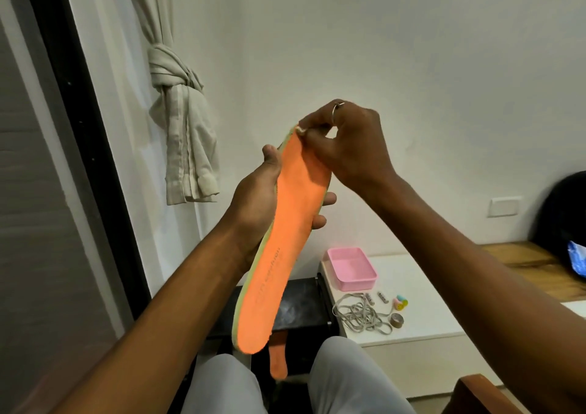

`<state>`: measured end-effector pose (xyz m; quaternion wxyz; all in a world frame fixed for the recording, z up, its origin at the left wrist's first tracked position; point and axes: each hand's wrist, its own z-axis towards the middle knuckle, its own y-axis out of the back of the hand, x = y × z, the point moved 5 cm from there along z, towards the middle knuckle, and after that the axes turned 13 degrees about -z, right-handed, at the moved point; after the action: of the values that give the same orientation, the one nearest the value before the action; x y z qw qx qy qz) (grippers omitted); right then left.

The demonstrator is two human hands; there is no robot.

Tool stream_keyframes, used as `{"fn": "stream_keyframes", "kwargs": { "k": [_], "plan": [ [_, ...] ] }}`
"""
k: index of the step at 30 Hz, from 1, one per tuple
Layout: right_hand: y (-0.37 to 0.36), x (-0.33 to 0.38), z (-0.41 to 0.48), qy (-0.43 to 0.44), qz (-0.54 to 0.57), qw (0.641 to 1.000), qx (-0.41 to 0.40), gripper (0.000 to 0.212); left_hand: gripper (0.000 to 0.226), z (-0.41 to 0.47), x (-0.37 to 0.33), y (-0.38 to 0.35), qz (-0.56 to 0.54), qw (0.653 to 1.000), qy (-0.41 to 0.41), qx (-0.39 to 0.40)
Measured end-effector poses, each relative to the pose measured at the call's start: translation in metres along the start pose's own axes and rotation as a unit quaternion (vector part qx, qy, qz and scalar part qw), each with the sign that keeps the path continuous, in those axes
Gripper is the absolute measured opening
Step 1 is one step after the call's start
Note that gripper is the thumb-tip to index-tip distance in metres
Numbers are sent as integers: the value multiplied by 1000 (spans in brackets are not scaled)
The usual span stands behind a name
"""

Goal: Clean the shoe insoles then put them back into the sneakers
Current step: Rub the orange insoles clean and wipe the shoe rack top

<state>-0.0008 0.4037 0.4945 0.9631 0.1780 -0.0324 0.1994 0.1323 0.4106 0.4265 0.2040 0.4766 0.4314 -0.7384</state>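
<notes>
Nearest are the knees [218,385] in light grey trousers, with a gap between them. A wooden corner [475,391] comes in at the bottom right, near the right knee. Just beyond the knees stands a black stool [301,302], and a second insole [278,361], also orange, lies at its near edge, pointing into the gap.

Just beside the stool on the right is a low white cabinet [428,287]. On its left part stand a pink box [350,269], a heap of grey laces [361,315] and a tape roll [396,320], all close to the edge next to the stool.

Farther away, a dark frame [73,80] runs down the left side, and a knotted curtain [177,74] hangs beside it before the white wall [380,49]. At the far right are a socket [504,207] and a black bag [564,214].

The insole [285,239] is held up in the air above the stool, well apart from curtain and wall. Its orange face looks toward the camera, narrow end low, broad end high. The left hand [257,201] grips it from behind at the middle: the thumb lies on the left edge and the fingertips [328,198] curl round the right edge. The right hand [348,150], with a ring [337,106], is at the top end and pinches a small pale bit [300,131] against the tip; I cannot tell what it is.
</notes>
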Motion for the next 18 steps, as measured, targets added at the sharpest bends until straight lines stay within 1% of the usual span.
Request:
{"fn": "stream_keyframes", "kwargs": {
  "k": [2, 4, 6, 9, 11, 12, 16, 18],
  "plan": [
    [-1, 11, -13, 12, 24, 1000, 16, 19, 67, 2, -3, 2, -10, 1000, -19, -8],
    [-2, 28, -27, 50, 43, 997, 49, 19, 67, 3, -6, 5, -21, 999, -35, -19],
    [-1, 31, -25, 71, 37, 995, 56, 17, 68, 3, -5, 6, -23, 999, -29, -21],
    [3, 4, 2, 36, -8, 999, 5, 14, 71, 0, -2, 2, -14, 1000, 1, 0],
    [5, -10, 6, -1, -22, 1000, -2, 16, 70, -3, -2, 0, -10, 1000, 4, 2],
    [5, -8, 2, 1, -16, 1000, 3, 16, 70, -2, -2, 0, -10, 1000, -1, 1],
    [3, 23, -29, 90, 16, 994, 67, 19, 66, 3, -2, 2, -35, 999, -24, -8],
    [5, 16, -22, 85, 2, 994, 70, 15, 66, 2, 0, 1, -30, 999, -16, -1]
  ]
}}
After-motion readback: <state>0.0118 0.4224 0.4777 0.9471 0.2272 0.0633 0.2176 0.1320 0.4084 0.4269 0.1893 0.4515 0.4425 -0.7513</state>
